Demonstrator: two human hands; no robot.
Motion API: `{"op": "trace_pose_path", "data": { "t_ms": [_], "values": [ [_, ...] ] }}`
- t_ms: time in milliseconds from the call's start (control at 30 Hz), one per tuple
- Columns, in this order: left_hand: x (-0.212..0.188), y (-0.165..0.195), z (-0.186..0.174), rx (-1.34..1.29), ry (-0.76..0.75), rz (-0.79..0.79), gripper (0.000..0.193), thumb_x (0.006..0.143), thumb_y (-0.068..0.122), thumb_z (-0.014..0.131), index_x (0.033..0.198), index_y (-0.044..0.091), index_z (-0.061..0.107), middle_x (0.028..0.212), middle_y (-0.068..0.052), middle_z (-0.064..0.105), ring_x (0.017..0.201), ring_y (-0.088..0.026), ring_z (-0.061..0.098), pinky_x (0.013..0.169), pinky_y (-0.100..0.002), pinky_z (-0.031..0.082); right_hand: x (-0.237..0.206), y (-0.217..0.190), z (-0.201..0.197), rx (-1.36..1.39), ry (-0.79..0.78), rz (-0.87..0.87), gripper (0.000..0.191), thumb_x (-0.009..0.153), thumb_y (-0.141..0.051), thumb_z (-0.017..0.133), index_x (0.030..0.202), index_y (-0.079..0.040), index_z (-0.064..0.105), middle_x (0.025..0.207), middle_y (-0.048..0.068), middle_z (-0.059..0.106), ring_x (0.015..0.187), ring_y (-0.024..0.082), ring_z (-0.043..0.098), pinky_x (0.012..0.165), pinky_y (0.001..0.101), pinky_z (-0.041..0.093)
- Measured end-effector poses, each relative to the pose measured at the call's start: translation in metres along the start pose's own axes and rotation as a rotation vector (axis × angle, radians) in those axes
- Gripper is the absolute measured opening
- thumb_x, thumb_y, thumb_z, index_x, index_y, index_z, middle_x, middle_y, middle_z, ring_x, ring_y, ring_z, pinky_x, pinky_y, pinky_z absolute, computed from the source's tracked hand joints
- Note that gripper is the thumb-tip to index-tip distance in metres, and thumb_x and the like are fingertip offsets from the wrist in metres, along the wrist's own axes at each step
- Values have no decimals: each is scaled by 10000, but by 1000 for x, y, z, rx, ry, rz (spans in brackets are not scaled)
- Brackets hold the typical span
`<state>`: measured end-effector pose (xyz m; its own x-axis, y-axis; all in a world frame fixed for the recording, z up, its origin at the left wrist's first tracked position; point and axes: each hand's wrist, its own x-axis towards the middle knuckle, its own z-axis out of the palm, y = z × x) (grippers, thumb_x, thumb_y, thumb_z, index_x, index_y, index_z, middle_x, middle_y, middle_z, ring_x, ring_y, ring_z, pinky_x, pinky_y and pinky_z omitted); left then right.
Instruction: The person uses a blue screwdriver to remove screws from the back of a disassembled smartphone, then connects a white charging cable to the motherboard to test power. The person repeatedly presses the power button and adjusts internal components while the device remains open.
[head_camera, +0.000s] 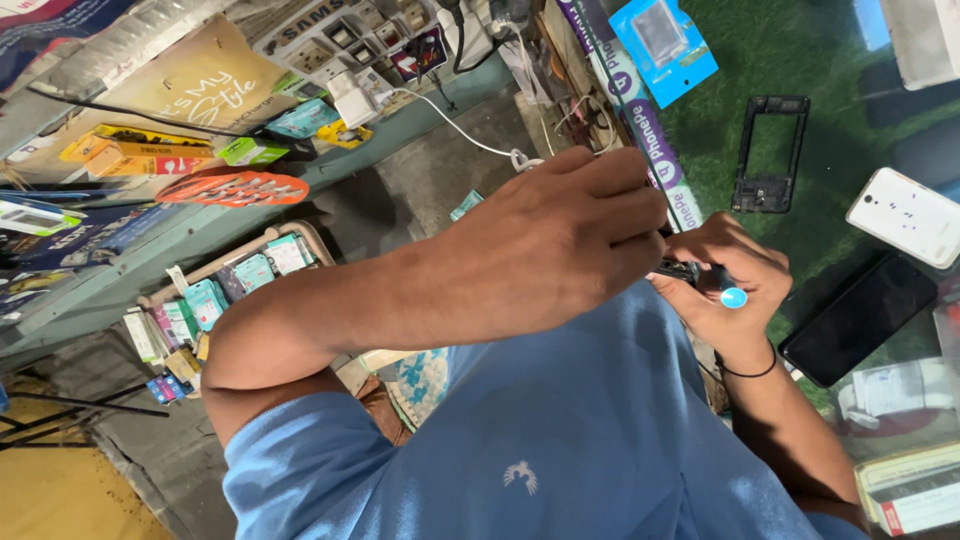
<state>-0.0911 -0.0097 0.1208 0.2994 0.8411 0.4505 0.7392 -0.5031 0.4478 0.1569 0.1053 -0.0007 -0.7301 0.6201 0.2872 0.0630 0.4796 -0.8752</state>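
Blue-shirted and bent over a glass-topped table (800, 90), a person works on a small dark part (680, 270) held between both hands above the table's near edge. The left hand (560, 235) curls its fingers tightly over the part, hiding most of it. The right hand (725, 285) has its grip closed round a slim screwdriver (733, 297) with a pale blue cap, tip pointed into the part. By the look of it a screw is being worked; what comes next calls for a steady left hold and the tip kept square in the screw head, which cannot be seen here. Toward the far edge lies a bare black phone frame (770, 153); by the right edge lie a white phone back (908, 215) and a black phone (860, 318).
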Motion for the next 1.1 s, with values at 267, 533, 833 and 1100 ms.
{"op": "trace_pose_path", "data": {
  "t_ms": [267, 533, 833, 1100],
  "values": [
    [0, 1, 0, -12, 9, -15, 145, 900, 123, 723, 965, 5, 672, 1030, -61, 571, 1102, -239, 537, 820, -373, 476, 1, -3, 0, -3, -21, 2, 253, 814, -74, 899, 961, 2, 707, 845, 61, 656, 660, 111, 550, 583, 230, 393],
    [-1, 3, 1, -8, 10, -15, 141, 869, 123, 721, 915, 14, 642, 1083, -66, 583, 1137, -251, 540, 823, -366, 483, 2, -4, 1, -9, -36, -23, 248, 816, -63, 893, 952, 6, 698, 849, 58, 648, 678, 126, 555, 611, 250, 414],
    [-3, 6, 3, 2, -30, -54, 139, 839, 138, 718, 917, 32, 674, 1030, -61, 579, 1100, -246, 546, 870, -388, 488, 3, -10, 4, 87, -87, 42, 252, 822, -44, 887, 872, 10, 646, 849, 73, 657, 673, 117, 579, 615, 233, 432],
    [-9, -27, 17, -128, -98, -91, 55, 793, 52, 687, 846, 40, 680, 969, -75, 628, 1030, -293, 578, 920, -408, 504, -18, 6, 18, 422, -180, 389, 171, 801, 77, 827, 894, 39, 689, 899, 44, 713, 844, 98, 673, 760, 243, 544]
  ]
}}
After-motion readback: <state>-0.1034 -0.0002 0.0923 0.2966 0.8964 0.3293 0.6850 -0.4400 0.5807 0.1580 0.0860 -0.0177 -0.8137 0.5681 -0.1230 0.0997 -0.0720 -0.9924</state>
